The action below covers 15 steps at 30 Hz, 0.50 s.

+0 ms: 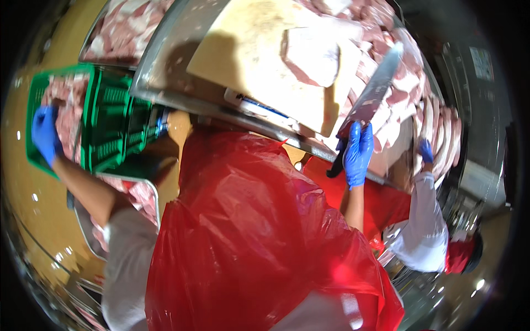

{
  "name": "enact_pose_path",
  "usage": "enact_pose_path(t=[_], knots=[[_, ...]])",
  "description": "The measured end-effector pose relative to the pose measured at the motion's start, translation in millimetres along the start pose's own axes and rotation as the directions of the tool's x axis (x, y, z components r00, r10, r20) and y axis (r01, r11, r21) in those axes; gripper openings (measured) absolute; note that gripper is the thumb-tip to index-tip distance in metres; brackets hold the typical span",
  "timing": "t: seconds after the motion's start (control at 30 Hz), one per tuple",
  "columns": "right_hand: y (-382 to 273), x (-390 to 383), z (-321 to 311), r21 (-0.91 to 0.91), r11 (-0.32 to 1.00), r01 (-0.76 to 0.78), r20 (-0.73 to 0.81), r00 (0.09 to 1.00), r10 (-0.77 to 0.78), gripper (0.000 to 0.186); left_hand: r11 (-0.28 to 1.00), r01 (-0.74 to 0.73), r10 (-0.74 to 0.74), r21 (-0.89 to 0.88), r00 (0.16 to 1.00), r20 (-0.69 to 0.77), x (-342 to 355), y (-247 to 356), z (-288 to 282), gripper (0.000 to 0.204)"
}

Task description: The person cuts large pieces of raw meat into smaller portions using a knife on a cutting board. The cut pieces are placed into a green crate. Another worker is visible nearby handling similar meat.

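1. Right hand [359, 154], blue glove: closed around the dark handle of a knife [374, 88]. Blade points up and away to the right, over the meat pile [406, 83] on the counter [179, 33].
2. Left hand [45, 135], blue glove: reaches into a green crate [88, 124], at the near-left edge of the crate meat [70, 113]. Fingertips hidden; cannot tell if it grips.
3. Cutting board [259, 38], cream, left of the knife; a pale meat slab [312, 55] lies on it.
4. Writing: dark lettering [322, 153] on the counter's near edge, too small to read. Blue-and-white strip [259, 106] by the board's near edge, print blurred. Pale label [481, 63] on the grey equipment at right, illegible.
5. Co-worker's gloved hand [425, 150] at right, touching long meat strips [444, 138].
6. Metal tray [83, 223] of meat just below the crate; red apron [243, 220] fills lower centre.
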State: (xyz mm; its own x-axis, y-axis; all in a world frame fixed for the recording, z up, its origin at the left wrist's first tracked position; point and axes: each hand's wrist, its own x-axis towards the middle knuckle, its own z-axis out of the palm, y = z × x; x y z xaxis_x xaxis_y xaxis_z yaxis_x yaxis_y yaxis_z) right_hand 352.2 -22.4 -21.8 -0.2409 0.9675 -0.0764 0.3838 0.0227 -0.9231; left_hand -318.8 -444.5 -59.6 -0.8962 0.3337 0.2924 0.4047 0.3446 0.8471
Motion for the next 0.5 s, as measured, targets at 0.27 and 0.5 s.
enact_pose_path(t=[0.27,0.5], knots=[[-8.4,103.7,-6.9,0.375,0.924,-0.077,0.177,0.984,0.010,0.047,0.984,-0.079,0.112,-0.160,0.971,0.210,-40.8,217.9,180.9,0.020],[-4.1,164.5,31.7,0.360,0.915,-0.184,0.396,0.918,0.029,0.028,0.389,-0.825,0.921,-0.411,0.339,0.191,-96.3,175.4,357.6,0.030]])
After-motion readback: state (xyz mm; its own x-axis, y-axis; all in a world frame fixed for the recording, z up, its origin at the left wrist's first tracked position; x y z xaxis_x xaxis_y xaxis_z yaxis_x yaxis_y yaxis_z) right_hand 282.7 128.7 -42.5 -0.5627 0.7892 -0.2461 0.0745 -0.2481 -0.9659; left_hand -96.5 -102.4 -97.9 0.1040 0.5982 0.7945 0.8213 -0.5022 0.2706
